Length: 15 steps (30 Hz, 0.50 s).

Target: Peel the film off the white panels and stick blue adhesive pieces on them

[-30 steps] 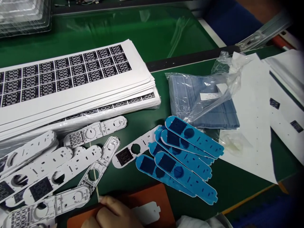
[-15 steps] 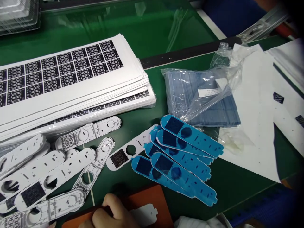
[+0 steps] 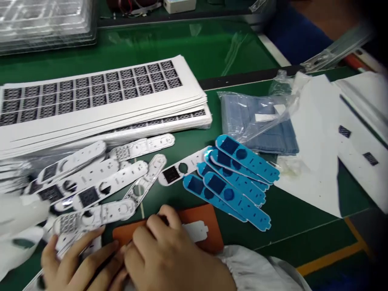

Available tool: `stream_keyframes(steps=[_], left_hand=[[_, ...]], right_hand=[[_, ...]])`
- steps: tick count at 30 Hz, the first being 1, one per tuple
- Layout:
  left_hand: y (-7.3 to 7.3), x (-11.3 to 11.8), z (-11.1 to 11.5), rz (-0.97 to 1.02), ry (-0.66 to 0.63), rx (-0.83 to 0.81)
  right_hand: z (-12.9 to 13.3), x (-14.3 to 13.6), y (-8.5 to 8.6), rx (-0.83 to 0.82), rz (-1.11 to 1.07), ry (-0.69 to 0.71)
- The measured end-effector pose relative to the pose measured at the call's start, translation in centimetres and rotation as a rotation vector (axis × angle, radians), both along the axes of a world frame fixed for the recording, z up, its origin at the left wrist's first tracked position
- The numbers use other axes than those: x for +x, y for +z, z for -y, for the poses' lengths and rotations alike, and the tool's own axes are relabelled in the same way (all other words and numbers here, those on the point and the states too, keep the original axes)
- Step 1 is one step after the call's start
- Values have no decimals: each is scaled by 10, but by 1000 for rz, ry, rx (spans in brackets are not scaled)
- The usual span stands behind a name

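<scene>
My right hand (image 3: 172, 250) rests over an orange-brown pad (image 3: 214, 226), its fingers curled and pressed together. Whatever its fingertips hold is hidden. The notched end of a flat white panel (image 3: 198, 231) sticks out from under it on the pad. At lower left, my left hand (image 3: 81, 262) has its fingers stretched and apart, their tips beside the white plastic frames (image 3: 103, 214). Its innermost fingers meet the right hand's fingertips. Several blue film-covered panels (image 3: 238, 202) lie fanned out to the right of the pad, with a white panel with a dark window (image 3: 184, 167) partly beneath them.
Sheets of black digit-display labels (image 3: 103, 89) are stacked at the back left. Behind them stand clear plastic trays (image 3: 45, 24). A bag of blue folded material (image 3: 257, 121) and white sheets (image 3: 318, 161) lie to the right. White crumpled material (image 3: 21, 218) sits at the left edge.
The view has shifted, so the table things sit differently and more of the pad shows. My left hand has come fully into view beside the right hand, which stays on the pad.
</scene>
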<state>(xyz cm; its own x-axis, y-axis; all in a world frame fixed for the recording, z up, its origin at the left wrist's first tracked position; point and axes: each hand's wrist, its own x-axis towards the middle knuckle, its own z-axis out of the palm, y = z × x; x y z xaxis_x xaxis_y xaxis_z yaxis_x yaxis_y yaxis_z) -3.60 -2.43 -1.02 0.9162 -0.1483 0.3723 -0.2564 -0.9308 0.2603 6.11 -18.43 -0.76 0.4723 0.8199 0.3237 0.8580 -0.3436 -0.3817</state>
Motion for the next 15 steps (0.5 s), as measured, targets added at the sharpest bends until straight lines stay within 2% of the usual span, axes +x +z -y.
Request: stream_keyframes(steps=[1,2,4,7,15], left_hand=[[2,1,3,-14,130,-78],[4,2,6,-20,165,-113],[8,3,8,-36,103,-66],[10,4,3,-19,65,-28],[11,0,-6,-23,56,4]], right_hand=[[1,2,2,0,9,27],[3,3,4,-12,5,60],[4,6,3,-14,-14,100],[3,8,-2,41,-46,72],[1,6,-2,23,-51,68]])
